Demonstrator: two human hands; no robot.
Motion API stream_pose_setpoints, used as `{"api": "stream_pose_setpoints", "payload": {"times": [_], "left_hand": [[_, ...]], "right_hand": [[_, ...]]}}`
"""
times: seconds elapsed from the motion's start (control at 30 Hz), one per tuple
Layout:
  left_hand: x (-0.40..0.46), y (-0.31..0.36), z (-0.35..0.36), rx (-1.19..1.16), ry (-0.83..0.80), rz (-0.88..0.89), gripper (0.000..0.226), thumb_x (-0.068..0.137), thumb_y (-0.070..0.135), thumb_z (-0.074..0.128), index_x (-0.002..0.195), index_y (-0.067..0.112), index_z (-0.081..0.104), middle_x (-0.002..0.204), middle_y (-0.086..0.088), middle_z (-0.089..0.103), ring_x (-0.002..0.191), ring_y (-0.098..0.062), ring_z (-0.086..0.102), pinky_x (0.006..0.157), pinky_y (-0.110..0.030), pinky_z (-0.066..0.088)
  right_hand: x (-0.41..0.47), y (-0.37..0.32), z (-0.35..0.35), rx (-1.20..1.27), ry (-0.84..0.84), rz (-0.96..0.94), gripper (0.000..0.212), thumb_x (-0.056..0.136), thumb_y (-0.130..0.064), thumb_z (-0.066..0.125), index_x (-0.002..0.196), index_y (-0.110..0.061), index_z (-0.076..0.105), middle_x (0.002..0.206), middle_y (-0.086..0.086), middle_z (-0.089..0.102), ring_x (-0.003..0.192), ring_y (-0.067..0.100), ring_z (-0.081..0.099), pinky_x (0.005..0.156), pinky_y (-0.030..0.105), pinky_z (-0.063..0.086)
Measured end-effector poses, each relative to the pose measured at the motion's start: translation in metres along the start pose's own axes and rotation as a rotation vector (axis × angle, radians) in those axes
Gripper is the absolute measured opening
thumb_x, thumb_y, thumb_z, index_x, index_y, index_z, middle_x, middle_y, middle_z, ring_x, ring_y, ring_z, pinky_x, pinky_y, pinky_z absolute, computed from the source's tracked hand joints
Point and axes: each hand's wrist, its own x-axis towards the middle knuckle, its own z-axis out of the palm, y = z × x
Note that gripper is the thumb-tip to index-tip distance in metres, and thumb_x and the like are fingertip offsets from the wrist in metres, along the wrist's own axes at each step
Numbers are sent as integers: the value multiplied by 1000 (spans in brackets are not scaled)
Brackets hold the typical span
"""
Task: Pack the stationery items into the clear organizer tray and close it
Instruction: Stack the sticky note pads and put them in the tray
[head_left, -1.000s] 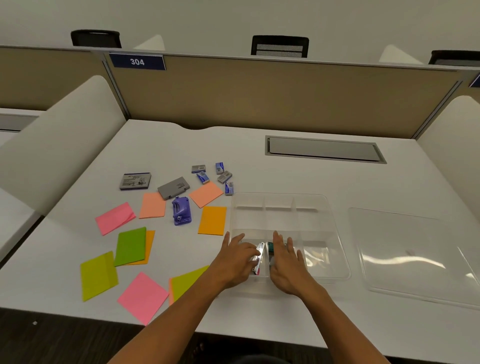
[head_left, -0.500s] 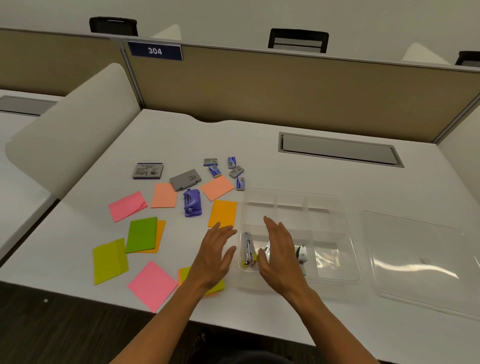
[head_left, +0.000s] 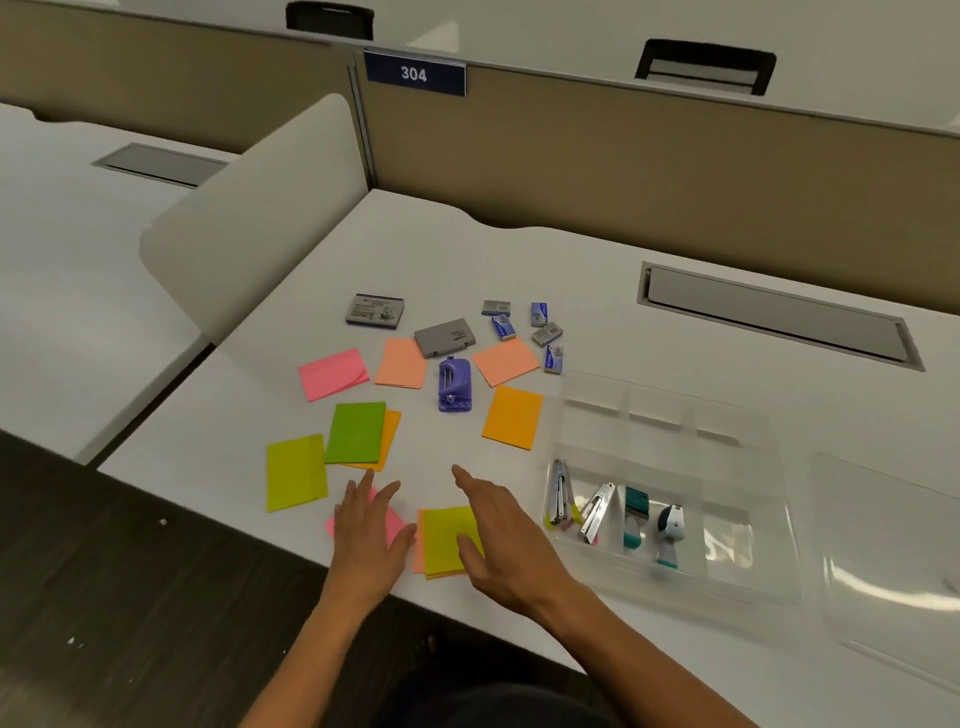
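Both hands are down at the near edge of the white table (head_left: 597, 270), palms down and fingers spread wide, neither grip holding anything. The left hand (head_left: 366, 530) lies flat over a pink sticky-note pad (head_left: 396, 524), covering most of it. The right hand (head_left: 498, 535) hovers over the right edge of a yellow-green sticky-note pad (head_left: 445, 538) with an orange sheet showing under it; whether the thumb actually presses the pad I cannot tell.

The clear organizer tray (head_left: 670, 410) sits open to the right of the hands, its far compartments bare. In its near compartments lie a slim stapler (head_left: 558, 493) at the left, a chrome stapler (head_left: 596, 512) beside it, then a teal tool (head_left: 635, 514) and a grey-and-white tool (head_left: 670, 530) (what these two are, I can't make out). The clear lid (head_left: 893, 561) lies flat just to the tray's right.

Further out on the table are loose pads: pink (head_left: 332, 373), two peach, orange (head_left: 513, 415), green over orange (head_left: 356, 431), and olive-yellow (head_left: 295, 470). Among them sits a purple hole punch (head_left: 455, 383), with two grey boxes (head_left: 444, 336) and five small staple boxes (head_left: 546, 333) beyond.
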Motion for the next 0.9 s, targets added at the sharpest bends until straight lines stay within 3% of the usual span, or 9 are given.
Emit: {"api": "stream_pose_setpoints", "payload": {"times": [0.1,0.23,0.4,0.57,0.7,0.9], "left_hand": [[-1,-5,-2,148,-58,-82,74,89,40,61,150,23,22,161,-6,5,148,-30,-1,120,-47,5],[-3,-6,-8,294,-93,-152,83,90,55,50,152,18,10,161,-5,6,148,-30,5,120,-44,13],[4,-2,-20,302,-108,-168,87,81,52,66,148,19,21,154,-4,24,140,-27,23,110,-41,30],[14,3,-28,290,-146,-199,89,71,49,77,142,20,30,141,-4,31,124,-29,31,96,-42,43],[20,6,-31,296,-193,-218,95,66,52,79,139,19,29,135,-5,32,119,-32,32,92,-40,46],[20,8,-30,418,-208,-247,108,58,68,75,140,19,23,130,-12,37,118,-32,38,96,-41,39]], "right_hand": [[14,-4,14,-88,-104,-11,77,91,-27,54,155,-25,10,151,3,35,135,22,34,111,37,36],[28,0,30,-346,-280,0,89,87,-36,61,154,-14,6,157,12,23,140,34,25,116,44,26],[35,1,36,-444,-286,6,86,83,-31,63,152,-12,15,149,14,33,129,38,36,107,47,36],[40,1,34,-477,-305,56,88,81,-42,69,150,-16,21,140,12,38,122,37,39,99,47,39],[39,4,31,-444,-332,95,84,80,-49,67,148,-21,27,137,11,39,121,35,38,100,45,35],[38,3,33,-380,-302,159,76,75,-44,73,138,-19,38,128,11,41,117,33,40,95,43,39]]}}
